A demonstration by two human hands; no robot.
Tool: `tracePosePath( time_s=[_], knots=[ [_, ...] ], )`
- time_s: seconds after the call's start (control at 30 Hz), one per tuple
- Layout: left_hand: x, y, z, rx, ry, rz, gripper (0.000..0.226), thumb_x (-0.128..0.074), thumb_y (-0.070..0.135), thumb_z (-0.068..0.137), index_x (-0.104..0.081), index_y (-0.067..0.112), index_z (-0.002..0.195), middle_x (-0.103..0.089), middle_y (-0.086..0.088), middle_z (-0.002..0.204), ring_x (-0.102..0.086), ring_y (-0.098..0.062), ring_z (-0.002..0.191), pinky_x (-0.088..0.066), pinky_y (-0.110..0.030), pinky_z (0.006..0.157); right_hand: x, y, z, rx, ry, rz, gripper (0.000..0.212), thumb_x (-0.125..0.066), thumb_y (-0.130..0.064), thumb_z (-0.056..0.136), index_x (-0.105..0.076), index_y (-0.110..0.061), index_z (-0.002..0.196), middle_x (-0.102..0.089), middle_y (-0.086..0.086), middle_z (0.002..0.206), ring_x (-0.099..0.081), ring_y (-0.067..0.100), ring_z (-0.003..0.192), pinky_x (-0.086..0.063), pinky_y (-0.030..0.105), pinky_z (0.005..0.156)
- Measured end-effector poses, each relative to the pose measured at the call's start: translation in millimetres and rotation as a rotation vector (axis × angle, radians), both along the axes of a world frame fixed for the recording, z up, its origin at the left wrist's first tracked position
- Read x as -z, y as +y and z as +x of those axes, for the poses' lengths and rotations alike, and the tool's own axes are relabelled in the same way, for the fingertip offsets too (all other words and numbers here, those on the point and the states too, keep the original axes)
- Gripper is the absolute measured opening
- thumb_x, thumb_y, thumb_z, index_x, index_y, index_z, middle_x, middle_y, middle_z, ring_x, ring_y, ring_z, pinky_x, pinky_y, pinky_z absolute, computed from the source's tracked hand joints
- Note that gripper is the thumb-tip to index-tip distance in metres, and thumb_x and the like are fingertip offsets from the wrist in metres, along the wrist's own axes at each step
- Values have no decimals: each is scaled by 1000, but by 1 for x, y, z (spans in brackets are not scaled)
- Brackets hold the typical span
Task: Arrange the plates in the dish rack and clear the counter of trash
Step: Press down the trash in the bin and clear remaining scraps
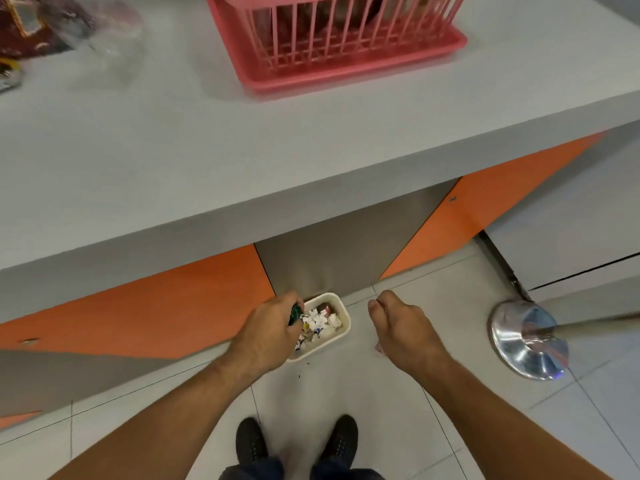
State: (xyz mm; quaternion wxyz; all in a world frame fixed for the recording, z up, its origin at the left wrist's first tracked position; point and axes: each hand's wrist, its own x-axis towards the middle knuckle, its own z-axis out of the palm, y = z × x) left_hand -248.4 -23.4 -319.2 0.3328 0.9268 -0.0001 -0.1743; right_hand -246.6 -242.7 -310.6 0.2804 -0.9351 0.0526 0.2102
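While over rectangular white bin point(346, 318), crinkled wrapper point(296, 313).

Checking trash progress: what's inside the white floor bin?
The bin holds crumpled white paper and a reddish scrap; the left hand, gripping something green, covers its left side.

pink dish rack point(332, 43) on light grey table point(173, 140). orange and grey cabinet fronts point(138, 313). white bin point(334, 336), mostly white scraps inside. dark green scrap point(296, 314) in left hand point(268, 332). pale grey floor tiles point(433, 427), black shoes point(298, 441).
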Motion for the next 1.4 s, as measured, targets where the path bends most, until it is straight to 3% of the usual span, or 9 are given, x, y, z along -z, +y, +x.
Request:
tracePosePath(
  time_s=[0.23, 0.47, 0.67, 0.73, 0.83, 0.93, 1.1, 1.27, 1.4],
  knots=[
    [130, 10, 29, 136, -31, 40, 19, -53, 24, 90, -44, 32, 105, -52, 9, 97, -53, -10, 83, -50, -31, 68, 150, 27, 41, -34, -82, 181, 13, -35, -28, 99, -46, -22, 102, -50, 2, 110, -51, 19, 97, -44, 36, 88],
    [307, 22, 37, 228, 63, 152, 40, -37, 33, 96, -27, 33, 135, -33, 7, 118, -47, -9, 88, -48, -29, 75, 340, 46, 75, -292, 13, 43, 47, -40, -25, 98, -26, -19, 142, -34, 4, 140, -52, 25, 109, -45, 37, 93],
    [394, 27, 19, 173, 85, 226, 57, -44, 33, 91, -12, 29, 138, -53, 1, 118, -55, -19, 89, -48, -35, 79, 455, 59, 95, -509, 79, -219, 40, -50, -31, 97, -33, -15, 130, -60, 12, 119, -57, 29, 102, -48, 40, 84],
    [398, 28, 13, 155, 98, 247, 52, -47, 37, 90, -18, 29, 133, -58, 3, 105, -57, -18, 85, -48, -34, 75, 472, 58, 99, -671, -13, -399, 37, -52, -39, 95, -46, -17, 126, -53, 9, 126, -49, 28, 111, -42, 42, 96],
    [390, 30, 10, 208, 58, 291, 51, -50, 42, 92, -25, 30, 134, -49, 8, 124, -57, -15, 94, -48, -31, 78, 483, 58, 103, -759, -153, -585, 40, -54, -52, 90, -67, -21, 112, -45, 6, 122, -42, 25, 110, -36, 42, 101],
    [385, 25, 16, 260, 7, 381, 57, -52, 46, 92, -27, 31, 141, -27, 8, 138, -58, -20, 102, -50, -34, 85, 486, 60, 106, -582, -7, -409, 49, -56, -58, 87, -68, -18, 113, -49, 4, 118, -52, 21, 102, -45, 37, 95],
    [425, -7, 45, 366, 45, 574, 54, -63, 36, 89, -39, 21, 134, -27, -4, 119, -57, -24, 83, -55, -40, 73, 468, 50, 109, -288, 226, 37, 55, -72, -34, 84, -47, -28, 132, -60, -5, 97, -61, 13, 85, -50, 28, 74],
    [481, -35, 49, 492, 210, 588, 57, -43, 12, 96, -20, 13, 148, -18, -13, 145, -60, -34, 93, -48, -39, 63, 448, 31, 98, -255, 165, 69, 45, -53, 0, 88, -52, -26, 126, -57, -5, 123, -57, 15, 105, -51, 24, 85],
    [507, -30, 62, 474, 187, 573, 46, -46, 1, 90, -49, 17, 133, -43, -10, 136, -58, -34, 108, -52, -42, 81, 437, 21, 91, -233, 58, -29, 35, -49, -4, 92, -63, -29, 112, -57, -3, 119, -60, 18, 99, -53, 29, 83]
  ],
)
